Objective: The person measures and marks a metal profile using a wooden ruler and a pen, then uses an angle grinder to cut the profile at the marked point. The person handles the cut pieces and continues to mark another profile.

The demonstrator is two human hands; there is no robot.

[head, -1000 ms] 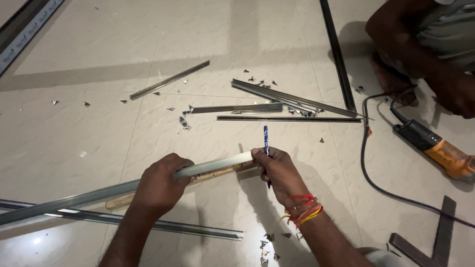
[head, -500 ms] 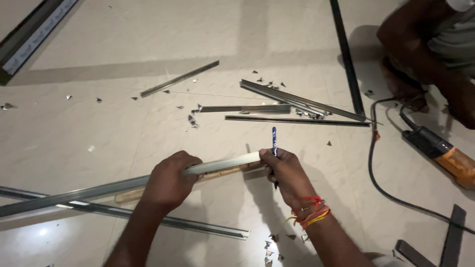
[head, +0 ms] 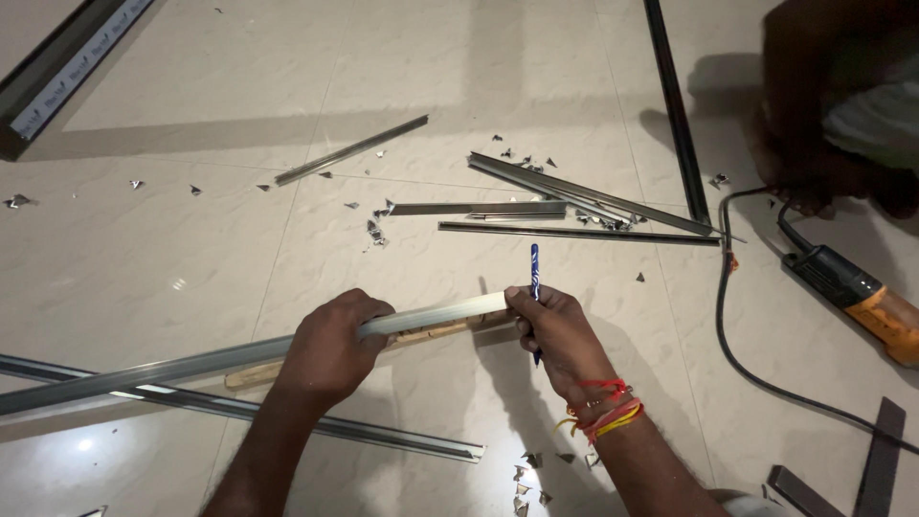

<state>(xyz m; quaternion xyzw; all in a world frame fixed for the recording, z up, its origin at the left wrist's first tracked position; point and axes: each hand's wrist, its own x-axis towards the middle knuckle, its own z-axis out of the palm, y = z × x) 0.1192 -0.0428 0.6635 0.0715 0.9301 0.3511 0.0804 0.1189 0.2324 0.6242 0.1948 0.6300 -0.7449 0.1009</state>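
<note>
metal strip (head: 239, 356) end pinched by right hand (head: 560, 337).

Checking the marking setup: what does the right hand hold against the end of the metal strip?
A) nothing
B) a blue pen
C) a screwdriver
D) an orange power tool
B: the right hand grips a blue pen, upright at the end of the metal strip that the left hand presses down.

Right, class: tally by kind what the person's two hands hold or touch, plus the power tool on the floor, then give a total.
Silver metal strip: 1, under the left hand
Wooden stick: 1, beneath the strip
Blue pen: 1, in the right hand
Orange power tool: 1
Total: 4
</note>
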